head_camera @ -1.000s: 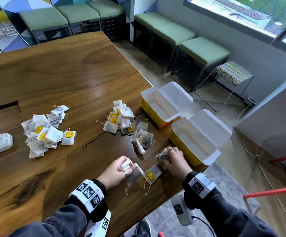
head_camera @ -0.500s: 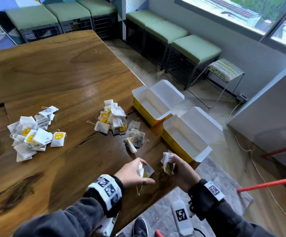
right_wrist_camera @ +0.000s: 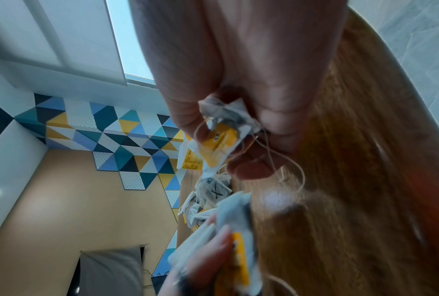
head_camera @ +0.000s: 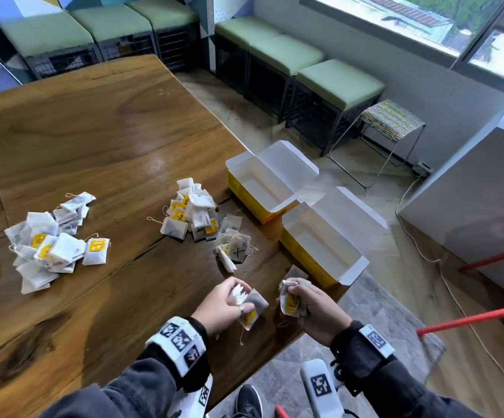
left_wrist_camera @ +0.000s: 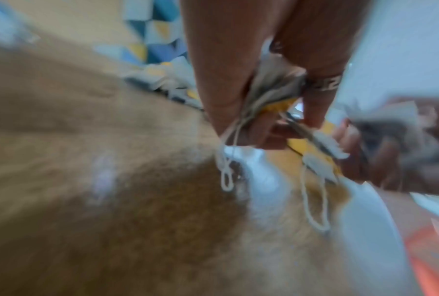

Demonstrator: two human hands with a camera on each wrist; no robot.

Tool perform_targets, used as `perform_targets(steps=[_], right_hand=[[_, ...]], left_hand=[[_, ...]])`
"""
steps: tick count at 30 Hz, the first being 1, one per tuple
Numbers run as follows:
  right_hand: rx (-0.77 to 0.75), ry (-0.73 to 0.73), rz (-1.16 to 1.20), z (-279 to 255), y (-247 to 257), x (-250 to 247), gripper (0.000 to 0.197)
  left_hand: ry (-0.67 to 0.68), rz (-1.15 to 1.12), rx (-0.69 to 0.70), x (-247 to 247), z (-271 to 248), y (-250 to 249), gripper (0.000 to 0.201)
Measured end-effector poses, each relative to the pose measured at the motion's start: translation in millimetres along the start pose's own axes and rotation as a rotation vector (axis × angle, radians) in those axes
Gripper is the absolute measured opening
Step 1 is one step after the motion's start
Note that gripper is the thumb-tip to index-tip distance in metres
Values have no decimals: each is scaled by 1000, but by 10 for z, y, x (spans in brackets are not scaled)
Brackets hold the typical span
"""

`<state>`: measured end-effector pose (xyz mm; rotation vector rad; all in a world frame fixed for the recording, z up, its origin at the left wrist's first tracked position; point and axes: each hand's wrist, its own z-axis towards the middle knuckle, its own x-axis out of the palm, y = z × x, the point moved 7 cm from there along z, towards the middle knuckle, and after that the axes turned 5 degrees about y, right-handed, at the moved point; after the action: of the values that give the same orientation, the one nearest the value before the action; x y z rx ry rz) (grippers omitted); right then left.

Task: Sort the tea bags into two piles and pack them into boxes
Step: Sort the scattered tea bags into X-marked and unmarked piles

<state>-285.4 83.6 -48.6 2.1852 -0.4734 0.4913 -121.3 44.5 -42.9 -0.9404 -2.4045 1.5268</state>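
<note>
Left hand (head_camera: 225,300): clenched on a small fan of white paper tea bags with yellow tags (head_camera: 252,306), thumb and fingers pinching the upper edges, strings dangling below. Right hand (head_camera: 311,306): clenched on a second crumpled bunch of white tea bags with a yellow tag (head_camera: 290,300), pinched between thumb and curled fingers. Both bunches held just above the near edge of the brown wooden table (head_camera: 94,146), close to each other but not touching.

Risks noted:
- Loose strings (left_wrist_camera: 228,168) hanging under the left hand and close to the right bunch; likely to snag or tangle if brought together.
- Bags in the left hand gripped by edges only; outer ones liable to slip out and fall past the table edge.
- Mixed piles beyond the fingertips; an unsorted bag could end up in the wrong box.

Orientation: left bunch hanging with long axis roughly vertical, tags downward toward the wrist. Right bunch too crumpled to give a clear axis.

Just beyond the right hand: nearer open yellow cardboard box with white flaps (head_camera: 323,245), apparently empty. Farther open yellow box (head_camera: 263,182) beyond that, also apparently empty. Packing judged not yet begun.
</note>
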Motion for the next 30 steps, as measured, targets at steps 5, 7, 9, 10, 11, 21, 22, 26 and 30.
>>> perform_targets(steps=[5, 7, 9, 10, 11, 21, 22, 26, 30], right_hand=[[-15, -2, -8, -3, 59, 44, 19], [15, -22, -5, 8, 40, 74, 27], [52, -21, 13, 13, 6, 148, 27], [70, -15, 26, 12, -8, 197, 23], [88, -8, 38, 8, -23, 248, 16], [90, 174, 53, -7, -8, 713, 44], [72, 194, 25, -8, 9, 767, 42], [54, 241, -91, 70, -68, 917, 44], [43, 195, -222, 126, -161, 973, 39]], left_hand=[[202, -989, -82, -65, -180, 31, 55], [313, -1208, -67, -70, -254, -59, 59], [415, -1328, -55, -65, -310, -134, 49], [459, -1361, -40, -68, -325, -155, 42], [497, -1393, -25, -71, -340, -184, 38], [237, -1144, -185, -166, -410, 26, 37], [161, -1041, -213, -176, -395, 92, 34], [-86, -833, -205, -179, -342, 156, 6], [-180, -852, -212, -162, -290, 212, 17]])
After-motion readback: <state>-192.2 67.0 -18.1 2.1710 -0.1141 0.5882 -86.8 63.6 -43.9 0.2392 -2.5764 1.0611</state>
